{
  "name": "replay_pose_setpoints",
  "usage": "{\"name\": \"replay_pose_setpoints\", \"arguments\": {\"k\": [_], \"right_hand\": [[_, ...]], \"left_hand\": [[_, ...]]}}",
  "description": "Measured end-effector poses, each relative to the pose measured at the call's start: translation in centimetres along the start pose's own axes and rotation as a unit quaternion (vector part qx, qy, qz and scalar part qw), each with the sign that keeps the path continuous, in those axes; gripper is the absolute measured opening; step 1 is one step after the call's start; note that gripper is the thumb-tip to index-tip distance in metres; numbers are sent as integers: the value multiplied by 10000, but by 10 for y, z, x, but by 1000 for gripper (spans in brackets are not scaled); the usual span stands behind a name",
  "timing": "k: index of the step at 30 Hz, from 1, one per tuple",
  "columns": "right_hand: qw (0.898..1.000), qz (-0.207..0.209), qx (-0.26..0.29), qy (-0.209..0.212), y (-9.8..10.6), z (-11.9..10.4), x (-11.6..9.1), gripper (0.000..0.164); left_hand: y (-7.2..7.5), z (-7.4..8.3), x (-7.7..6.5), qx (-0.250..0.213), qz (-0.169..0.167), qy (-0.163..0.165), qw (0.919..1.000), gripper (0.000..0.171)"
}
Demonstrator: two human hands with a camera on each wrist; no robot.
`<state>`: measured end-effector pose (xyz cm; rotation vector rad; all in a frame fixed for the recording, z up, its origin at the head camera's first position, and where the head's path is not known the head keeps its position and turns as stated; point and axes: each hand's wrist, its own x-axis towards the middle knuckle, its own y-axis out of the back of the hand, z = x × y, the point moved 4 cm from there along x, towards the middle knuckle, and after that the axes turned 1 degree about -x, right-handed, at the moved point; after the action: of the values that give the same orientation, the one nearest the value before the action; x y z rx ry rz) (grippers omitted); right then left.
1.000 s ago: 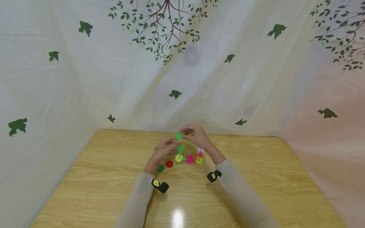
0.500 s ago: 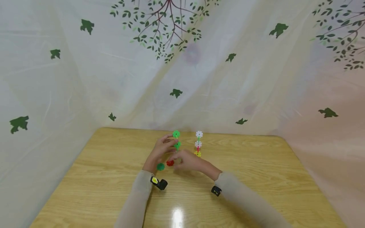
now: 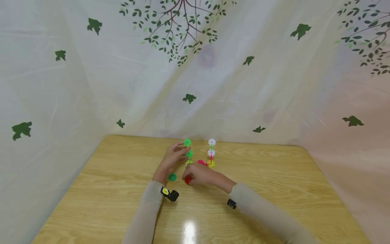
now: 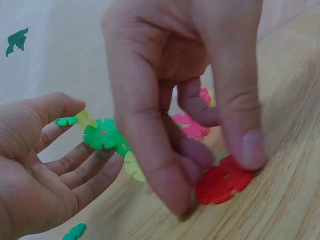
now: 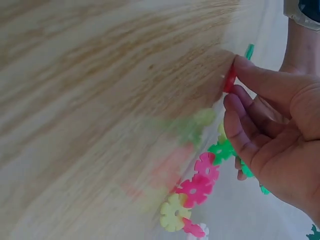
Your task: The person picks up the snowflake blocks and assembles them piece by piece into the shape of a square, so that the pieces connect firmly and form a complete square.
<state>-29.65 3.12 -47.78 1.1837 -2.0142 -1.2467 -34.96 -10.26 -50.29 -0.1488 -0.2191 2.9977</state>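
Notched plastic snowflake discs are joined into a U-shaped chain standing on the table. Its left column has green discs (image 3: 187,142), its right column white discs (image 3: 211,142), with pink (image 3: 200,162) and yellow (image 3: 211,164) ones along the bottom. My left hand (image 3: 173,159) holds the left column, its fingers around the green disc (image 4: 102,134) in the left wrist view. Just in front of that column, my right hand (image 3: 201,174) pinches a red disc (image 4: 224,181) between thumb and fingers, close over the wood. The right hand hides part of the chain's bottom row.
A loose dark green disc (image 3: 172,177) lies beside the left wrist. The wooden table (image 3: 274,189) ends at a hanging white cloth (image 3: 146,101) printed with branches and green birds. Dark cameras sit on both wrists, the left one (image 3: 170,194) plainly visible.
My right hand has come down from the top of the green column to the table and taken hold of the red disc, shifting it slightly right. The left hand stays at the column.
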Motion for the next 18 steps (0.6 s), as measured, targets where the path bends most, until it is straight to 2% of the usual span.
{"name": "replay_pose_setpoints", "arguments": {"k": [7, 14, 18], "right_hand": [[9979, -171, 601, -177, 0, 10, -12, 10], [9931, -194, 930, -684, 3, 16, -26, 19], [9924, -216, 1016, -667, 3, 18, -31, 20]], "left_hand": [[-1, 2, -1, 104, -36, -98, 9999, 36], [-3, 2, -1, 181, 8, -139, 9997, 39], [-3, 2, -1, 184, 121, -204, 9995, 36]]}}
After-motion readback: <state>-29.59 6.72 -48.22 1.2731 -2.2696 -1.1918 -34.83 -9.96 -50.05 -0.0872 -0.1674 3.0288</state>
